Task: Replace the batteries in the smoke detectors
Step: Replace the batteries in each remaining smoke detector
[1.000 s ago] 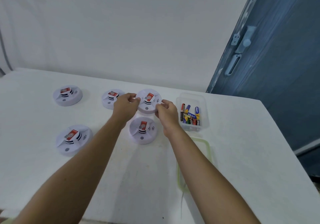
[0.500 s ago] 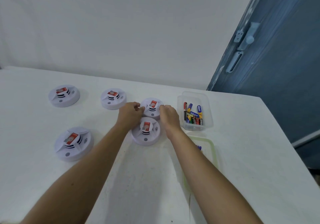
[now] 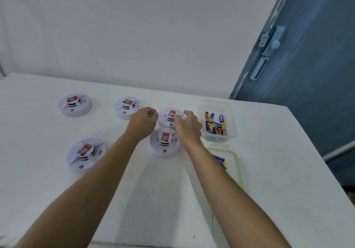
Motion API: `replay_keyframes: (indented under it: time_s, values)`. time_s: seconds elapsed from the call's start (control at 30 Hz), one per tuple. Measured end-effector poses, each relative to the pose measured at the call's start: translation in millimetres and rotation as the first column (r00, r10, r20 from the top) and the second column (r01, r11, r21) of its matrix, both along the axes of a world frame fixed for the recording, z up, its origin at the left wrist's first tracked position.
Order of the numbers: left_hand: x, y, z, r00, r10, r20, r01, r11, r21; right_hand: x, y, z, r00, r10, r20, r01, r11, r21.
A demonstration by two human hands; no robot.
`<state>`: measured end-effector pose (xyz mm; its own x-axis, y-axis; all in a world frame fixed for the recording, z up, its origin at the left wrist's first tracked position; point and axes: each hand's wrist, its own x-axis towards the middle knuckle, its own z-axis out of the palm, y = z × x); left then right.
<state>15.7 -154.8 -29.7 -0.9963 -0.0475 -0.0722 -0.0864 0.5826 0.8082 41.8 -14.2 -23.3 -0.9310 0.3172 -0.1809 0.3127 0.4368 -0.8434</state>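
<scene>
Several white round smoke detectors with red labels lie on the white table (image 3: 269,161). My hands flank the back middle smoke detector (image 3: 169,116), which rests on the table. My right hand (image 3: 189,126) has its fingers curled over that detector's right rim. My left hand (image 3: 143,122) hovers just off its left rim with loosely curled fingers and nothing in it. Another detector (image 3: 164,142) sits directly in front, between my wrists. A clear tub of batteries (image 3: 216,123) stands right of my right hand.
Three more detectors sit at the far left (image 3: 75,104), back middle (image 3: 127,106) and near left (image 3: 85,155). A green-rimmed lid (image 3: 237,163) holding a few batteries lies behind my right forearm. A blue door (image 3: 307,65) is at right, and the table edge is near.
The detector, held up between both hands a second ago, has come down onto the table behind the front one. My left hand has eased off its rim.
</scene>
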Motion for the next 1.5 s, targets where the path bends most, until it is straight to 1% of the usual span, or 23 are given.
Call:
replay_keyframes:
  time_s: [0.03, 0.1, 0.13, 0.2, 0.27, 0.37, 0.43, 0.5, 0.6, 0.67, 0.73, 0.8, 0.87, 1.0, 1.03, 1.1, 1.13, 1.2, 1.27, 1.37, 1.43, 1.5]
  values:
    - [4, -3, 5, 1.0, -0.015, -0.021, 0.015, 1.0, 0.001, 3, -3, 3, 0.998, 0.014, -0.059, -0.013, 1.0, 0.022]
    - [14, -12, 16, 0.998, -0.047, -0.05, 0.048, 0.999, 0.01, 14, -16, 11, 0.981, 0.075, -0.181, -0.074, 0.997, 0.015]
    - [20, -18, 21, 0.996, -0.058, -0.067, 0.059, 0.998, 0.006, 20, -23, 14, 0.967, 0.111, -0.23, -0.117, 0.993, -0.014]
    - [35, -34, 27, 0.989, -0.058, -0.139, 0.053, 0.998, -0.04, 32, -38, 20, 0.947, 0.169, -0.272, -0.207, 0.971, -0.117]
    - [50, -53, 30, 0.978, -0.046, -0.203, 0.021, 0.992, -0.122, 43, -54, 23, 0.938, 0.236, -0.254, -0.295, 0.928, -0.227]
    - [66, -87, 19, 0.981, 0.002, -0.193, -0.051, 0.966, -0.252, 53, -77, 18, 0.93, 0.327, -0.166, -0.363, 0.885, -0.291]
    - [73, -112, 7, 0.985, 0.09, -0.148, -0.134, 0.938, -0.32, 56, -92, 11, 0.917, 0.391, -0.086, -0.397, 0.866, -0.303]
    - [80, -133, -2, 0.975, 0.21, -0.072, -0.222, 0.896, -0.386, 59, -107, 3, 0.889, 0.457, -0.001, -0.439, 0.853, -0.283]
    - [93, -147, -9, 0.926, 0.371, 0.067, -0.306, 0.843, -0.443, 62, -125, -6, 0.843, 0.53, 0.093, -0.496, 0.832, -0.25]
    - [100, -150, -11, 0.913, 0.391, 0.118, -0.287, 0.82, -0.496, 65, -134, -7, 0.822, 0.555, 0.129, -0.514, 0.82, -0.25]
    - [105, -152, -16, 0.917, 0.371, 0.145, -0.247, 0.815, -0.525, 67, -141, -10, 0.822, 0.558, 0.115, -0.51, 0.811, -0.285]
    - [108, -153, -20, 0.923, 0.358, 0.137, -0.247, 0.829, -0.502, 70, -150, -9, 0.83, 0.545, 0.118, -0.491, 0.815, -0.309]
    - [109, -149, -20, 0.919, 0.374, 0.122, -0.282, 0.842, -0.459, 70, -157, -13, 0.828, 0.549, 0.114, -0.489, 0.806, -0.334]
    - [114, -140, -15, 0.921, 0.379, 0.088, -0.325, 0.874, -0.361, 72, -161, -14, 0.856, 0.515, 0.048, -0.457, 0.797, -0.395]
    - [115, -139, -14, 0.93, 0.361, 0.075, -0.322, 0.894, -0.311, 74, -161, -13, 0.868, 0.496, 0.037, -0.438, 0.798, -0.413]
    - [116, -135, -8, 0.945, 0.323, 0.051, -0.314, 0.94, -0.137, 77, -160, -14, 0.888, 0.46, 0.022, -0.394, 0.784, -0.48]
    - [117, -132, -3, 0.949, 0.313, 0.029, -0.311, 0.949, -0.053, 79, -160, -12, 0.896, 0.443, 0.006, -0.373, 0.762, -0.53]
    - [118, -128, 6, 0.955, 0.293, -0.038, -0.292, 0.956, 0.024, 80, -157, -9, 0.911, 0.41, -0.035, -0.341, 0.705, -0.622]
    - [117, -124, 14, 0.947, 0.282, -0.152, -0.279, 0.959, 0.046, 77, -150, -8, 0.934, 0.356, -0.039, -0.269, 0.626, -0.732]
    - [116, -112, 27, 0.903, 0.296, -0.311, -0.272, 0.955, 0.119, 73, -142, -8, 0.966, 0.255, -0.047, -0.172, 0.496, -0.851]
    - [117, -102, 32, 0.884, 0.263, -0.387, -0.215, 0.963, 0.164, 73, -139, -2, 0.968, 0.25, -0.033, -0.137, 0.409, -0.902]
    - [118, -96, 33, 0.865, 0.175, -0.47, -0.122, 0.983, 0.141, 71, -129, 7, 0.962, 0.271, -0.044, -0.13, 0.308, -0.942]
